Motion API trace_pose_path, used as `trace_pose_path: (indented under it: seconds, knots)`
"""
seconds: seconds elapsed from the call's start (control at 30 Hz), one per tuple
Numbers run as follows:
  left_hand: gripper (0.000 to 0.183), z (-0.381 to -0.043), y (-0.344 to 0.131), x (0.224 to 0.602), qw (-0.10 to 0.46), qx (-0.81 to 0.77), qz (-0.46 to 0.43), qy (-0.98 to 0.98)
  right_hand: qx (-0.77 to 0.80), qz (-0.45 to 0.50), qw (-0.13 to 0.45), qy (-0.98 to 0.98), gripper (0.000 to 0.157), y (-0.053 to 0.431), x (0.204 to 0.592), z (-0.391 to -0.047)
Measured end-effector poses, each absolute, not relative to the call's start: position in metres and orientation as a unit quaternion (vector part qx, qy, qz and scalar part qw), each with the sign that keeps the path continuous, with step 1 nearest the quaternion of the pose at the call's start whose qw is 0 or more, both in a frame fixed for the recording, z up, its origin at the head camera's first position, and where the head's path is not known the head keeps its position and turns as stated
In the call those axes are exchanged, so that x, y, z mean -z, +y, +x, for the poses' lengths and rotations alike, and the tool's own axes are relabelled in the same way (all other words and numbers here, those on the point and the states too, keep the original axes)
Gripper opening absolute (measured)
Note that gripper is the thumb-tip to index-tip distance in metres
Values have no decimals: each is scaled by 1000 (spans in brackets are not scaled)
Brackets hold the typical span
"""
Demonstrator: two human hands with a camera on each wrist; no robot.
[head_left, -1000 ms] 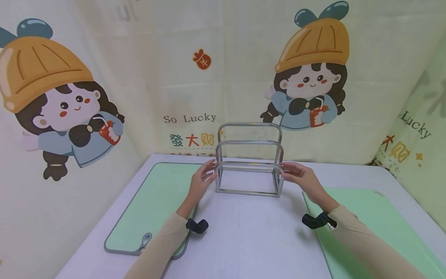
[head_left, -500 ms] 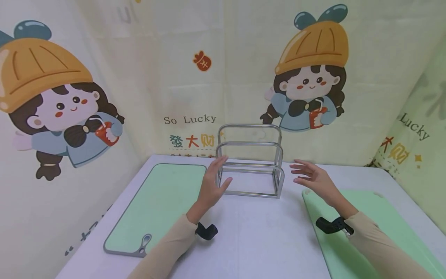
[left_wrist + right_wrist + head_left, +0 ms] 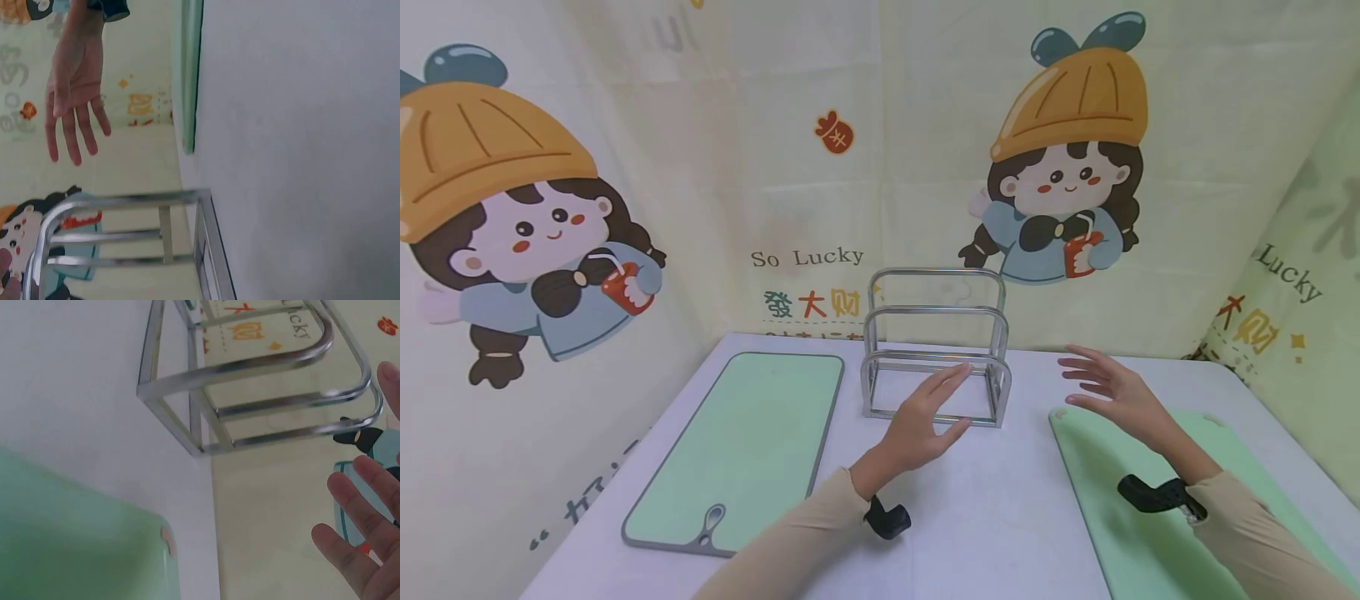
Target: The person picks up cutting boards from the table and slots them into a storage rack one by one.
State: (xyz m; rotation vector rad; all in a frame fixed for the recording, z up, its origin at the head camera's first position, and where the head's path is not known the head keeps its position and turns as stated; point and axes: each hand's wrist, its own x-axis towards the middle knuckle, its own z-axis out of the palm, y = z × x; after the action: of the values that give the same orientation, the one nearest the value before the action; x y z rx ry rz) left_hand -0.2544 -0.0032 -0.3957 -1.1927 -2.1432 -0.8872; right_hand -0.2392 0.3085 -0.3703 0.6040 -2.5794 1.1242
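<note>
Rack [image 3: 936, 310] stands at twelve o'clock on the table [image 3: 970, 533], low side nearest, presumably for easy reach; left board [image 3: 745, 450] at nine and right board [image 3: 1097, 492] at three perhaps leave it room. Left hand [image 3: 917, 433] and right hand [image 3: 1116, 396] are empty, fingers loose.

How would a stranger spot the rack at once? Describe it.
On the white table, look toward the far edge, between the left board and the right board. The rack there rises in three metal arches, while both boards lie flat.
</note>
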Motion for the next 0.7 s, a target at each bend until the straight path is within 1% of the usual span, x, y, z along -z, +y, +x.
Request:
trace_pose_path:
  seconds: [0.23, 0.43, 0.7]
  knots:
    - [63, -244, 26, 399, 203, 313, -478, -795, -373, 212, 147, -891, 65, 333, 375, -231]
    - [64, -235, 46, 401, 149, 292, -471, -819, -378, 201, 146, -892, 64, 356, 378, -224]
    - [62, -229, 70, 407, 33, 309, -436, -845, -356, 142, 118, -916, 66, 389, 377, -213]
